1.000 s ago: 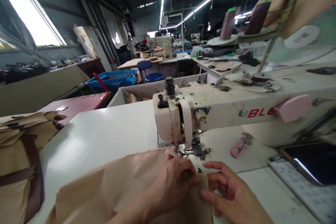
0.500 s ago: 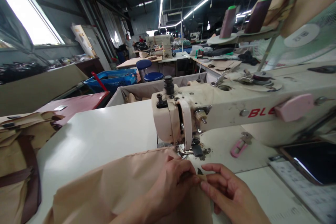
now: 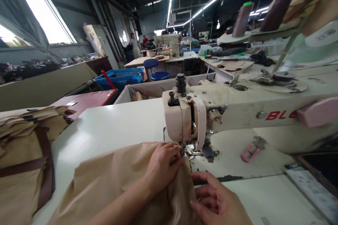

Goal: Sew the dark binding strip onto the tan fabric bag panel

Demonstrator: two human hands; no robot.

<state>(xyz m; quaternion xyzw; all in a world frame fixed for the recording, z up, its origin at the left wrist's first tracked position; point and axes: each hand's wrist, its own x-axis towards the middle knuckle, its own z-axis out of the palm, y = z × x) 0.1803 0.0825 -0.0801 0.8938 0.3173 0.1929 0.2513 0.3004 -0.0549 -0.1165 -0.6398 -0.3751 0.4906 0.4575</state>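
A wide piece of tan fabric (image 3: pixel 113 172) lies in loose folds on the white sewing table, its far edge by the presser foot (image 3: pixel 194 152) of the sewing machine (image 3: pixel 179 119). My left hand (image 3: pixel 164 163) is on the fabric just left of the foot, fingers bent and thumb closed toward them on a fold near the edge. Lower right, my right hand (image 3: pixel 218 200) has its fingers loosely curled at the fabric's right edge, thumb against the cloth. Its lower fingers are partly hidden.
A pink-handled tool (image 3: pixel 250 152) lies on the machine bed. Stacked tan pieces with brown strips (image 3: pixel 26 154) lie at left. Thread cones (image 3: pixel 242 21) stand above right. Behind are a grey cloth-lined bin (image 3: pixel 150 88), a blue basket (image 3: pixel 121 77), a blue stool (image 3: pixel 160 75) and people.
My left hand has moved forward along the fabric toward the presser foot. My hands have separated, the right staying at the fabric's right edge. The camera view has turned slightly left.
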